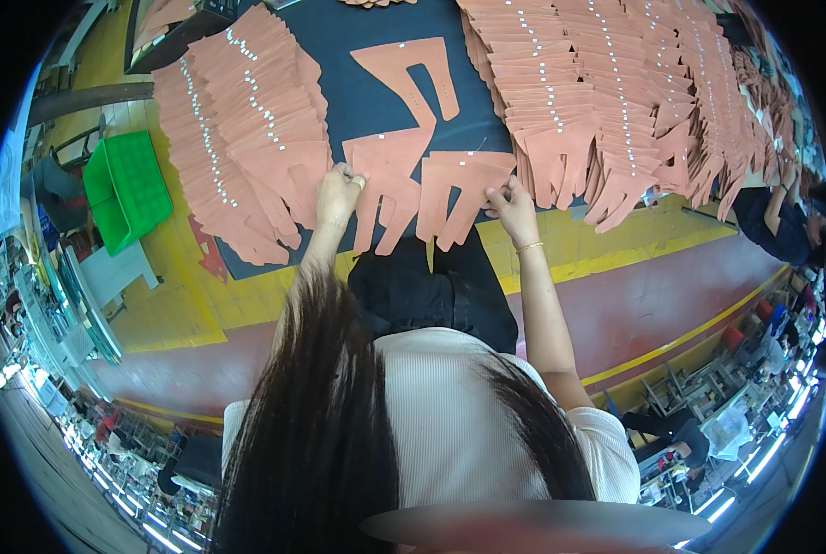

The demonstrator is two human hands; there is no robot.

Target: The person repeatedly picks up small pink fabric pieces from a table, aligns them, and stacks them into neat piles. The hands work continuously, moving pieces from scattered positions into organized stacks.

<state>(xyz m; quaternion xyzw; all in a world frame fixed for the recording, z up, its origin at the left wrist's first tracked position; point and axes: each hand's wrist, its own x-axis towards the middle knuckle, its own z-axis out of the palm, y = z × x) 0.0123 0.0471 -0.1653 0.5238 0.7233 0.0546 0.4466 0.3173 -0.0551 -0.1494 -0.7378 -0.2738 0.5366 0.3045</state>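
Two flat salmon-coloured cut pieces, each with legs and a slot, lie side by side at the near edge of a dark table [339,55]. My left hand [338,192] is closed, pinching the left edge of the left cut piece [385,171]. With thumb and fingers my right hand [513,209] grips the right edge of the right cut piece [459,175]. Each piece bears a small white tag near its top. Just beyond them lies another cut piece [404,60] of the same colour, its lower end meeting the left piece.
Overlapping rows of similar cut pieces [238,120] cover the table's left side. More fanned rows [542,92] fill its right side. A green plastic bin [129,189] stands left of the table. Another person [778,222] is at the far right. Yellow and red floor lies around the table.
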